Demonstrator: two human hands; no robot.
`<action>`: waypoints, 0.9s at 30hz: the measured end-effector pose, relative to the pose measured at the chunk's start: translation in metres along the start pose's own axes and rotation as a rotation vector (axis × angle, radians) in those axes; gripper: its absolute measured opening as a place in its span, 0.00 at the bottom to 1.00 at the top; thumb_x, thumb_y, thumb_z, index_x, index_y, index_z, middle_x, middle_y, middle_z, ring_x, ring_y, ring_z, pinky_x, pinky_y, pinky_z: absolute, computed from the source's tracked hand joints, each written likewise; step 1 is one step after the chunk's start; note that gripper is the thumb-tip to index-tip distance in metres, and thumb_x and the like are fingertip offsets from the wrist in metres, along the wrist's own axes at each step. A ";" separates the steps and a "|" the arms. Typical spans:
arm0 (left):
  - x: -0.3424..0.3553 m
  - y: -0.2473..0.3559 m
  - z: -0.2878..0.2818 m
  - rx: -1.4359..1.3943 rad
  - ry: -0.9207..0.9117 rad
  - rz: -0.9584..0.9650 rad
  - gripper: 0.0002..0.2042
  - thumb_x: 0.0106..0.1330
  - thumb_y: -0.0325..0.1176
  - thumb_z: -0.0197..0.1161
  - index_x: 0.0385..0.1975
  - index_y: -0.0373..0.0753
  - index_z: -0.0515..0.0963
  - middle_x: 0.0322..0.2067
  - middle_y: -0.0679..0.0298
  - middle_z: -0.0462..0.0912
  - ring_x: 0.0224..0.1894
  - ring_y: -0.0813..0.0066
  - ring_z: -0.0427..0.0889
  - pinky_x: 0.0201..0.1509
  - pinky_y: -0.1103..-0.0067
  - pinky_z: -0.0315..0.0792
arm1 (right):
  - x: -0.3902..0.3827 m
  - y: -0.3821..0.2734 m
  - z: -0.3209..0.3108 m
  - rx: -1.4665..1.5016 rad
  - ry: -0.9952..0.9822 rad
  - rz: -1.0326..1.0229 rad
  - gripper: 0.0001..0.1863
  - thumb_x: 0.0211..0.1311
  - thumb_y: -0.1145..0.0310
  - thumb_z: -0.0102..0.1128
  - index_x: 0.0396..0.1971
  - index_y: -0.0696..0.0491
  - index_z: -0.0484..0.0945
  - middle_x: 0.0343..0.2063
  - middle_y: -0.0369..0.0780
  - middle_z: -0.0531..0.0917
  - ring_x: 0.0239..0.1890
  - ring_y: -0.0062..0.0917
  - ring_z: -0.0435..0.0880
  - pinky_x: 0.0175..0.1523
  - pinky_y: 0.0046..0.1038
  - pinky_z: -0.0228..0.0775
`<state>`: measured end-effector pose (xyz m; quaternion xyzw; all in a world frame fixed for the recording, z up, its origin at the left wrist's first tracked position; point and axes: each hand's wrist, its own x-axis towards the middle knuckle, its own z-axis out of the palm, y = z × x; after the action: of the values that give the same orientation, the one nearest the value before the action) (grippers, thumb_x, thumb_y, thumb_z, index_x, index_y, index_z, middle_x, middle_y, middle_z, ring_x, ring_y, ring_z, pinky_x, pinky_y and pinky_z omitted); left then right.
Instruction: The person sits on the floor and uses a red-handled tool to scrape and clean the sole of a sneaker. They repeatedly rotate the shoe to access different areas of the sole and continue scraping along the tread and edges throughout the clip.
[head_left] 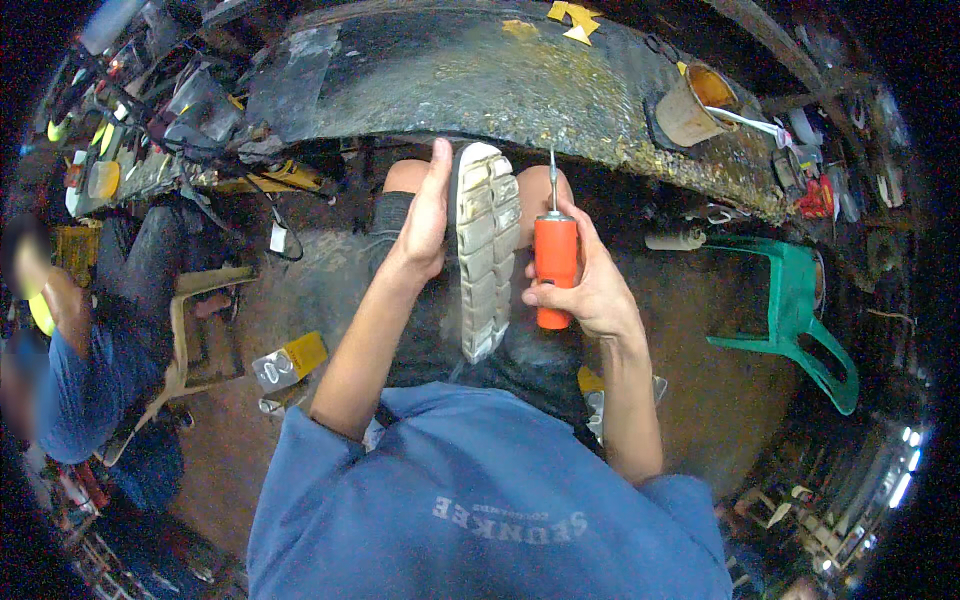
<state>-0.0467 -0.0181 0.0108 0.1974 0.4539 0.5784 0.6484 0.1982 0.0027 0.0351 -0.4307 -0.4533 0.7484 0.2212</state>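
A shoe stands on end over my lap, its cream, blocky-treaded sole turned toward me. My left hand holds it along its left side, thumb pointing up; the other fingers are largely hidden. In my right hand is an orange cylindrical hand tool with a thin metal shaft pointing away from me. My thumb lies across its lower part and my fingers wrap its right side. The tool is just right of the sole, with a small gap between them. The shaft's tip reaches the bench's near edge in view.
A worn dark workbench crosses ahead, with yellow scraps and a stained pot with a brush on it. A green plastic chair stands right. At left sits another person in a blue shirt. A yellow-and-clear package lies on the floor.
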 end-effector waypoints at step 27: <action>-0.039 -0.001 0.046 -0.278 0.037 0.283 0.09 0.83 0.30 0.68 0.55 0.34 0.85 0.50 0.57 0.91 0.51 0.67 0.91 0.57 0.69 0.88 | -0.019 -0.006 0.038 -0.582 0.142 -0.487 0.37 0.60 0.70 0.84 0.69 0.55 0.76 0.55 0.50 0.90 0.56 0.43 0.93 0.62 0.40 0.84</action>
<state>-0.0058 -0.0423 0.0475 0.1571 0.3493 0.7245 0.5730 0.1759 -0.0266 0.0566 -0.4061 -0.7194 0.4821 0.2918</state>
